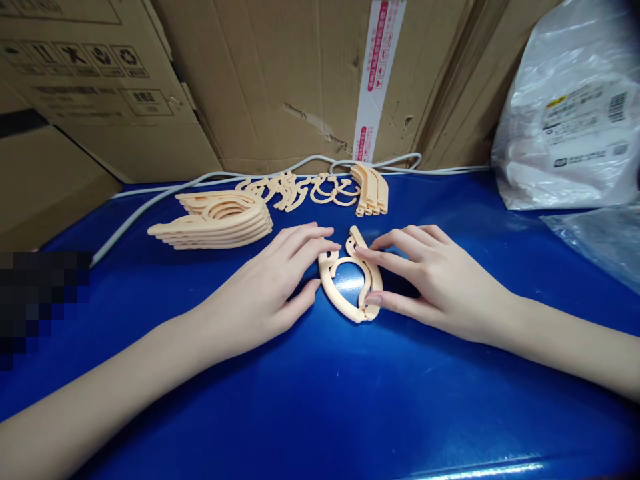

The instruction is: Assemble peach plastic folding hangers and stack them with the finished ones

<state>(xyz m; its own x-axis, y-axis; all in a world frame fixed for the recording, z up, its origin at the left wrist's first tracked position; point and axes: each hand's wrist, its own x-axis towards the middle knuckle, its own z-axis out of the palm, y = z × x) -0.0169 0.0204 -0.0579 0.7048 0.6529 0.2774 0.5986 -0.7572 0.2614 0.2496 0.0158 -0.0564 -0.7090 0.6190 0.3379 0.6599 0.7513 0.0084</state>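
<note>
A peach plastic hanger piece (350,283), folded into a loop with a small hook, lies on the blue table (320,400) between my hands. My left hand (280,287) rests on the table at its left side, fingers stretched out with the tips touching the piece. My right hand (425,280) pinches the piece's right side between thumb and fingers.
A stack of folded peach hangers (215,223) lies at the back left, loose hook parts (310,189) and curved arm pieces (371,190) behind. A grey cable (150,207) runs along the back. Cardboard boxes (280,80) form a wall; plastic bags (570,113) sit at right.
</note>
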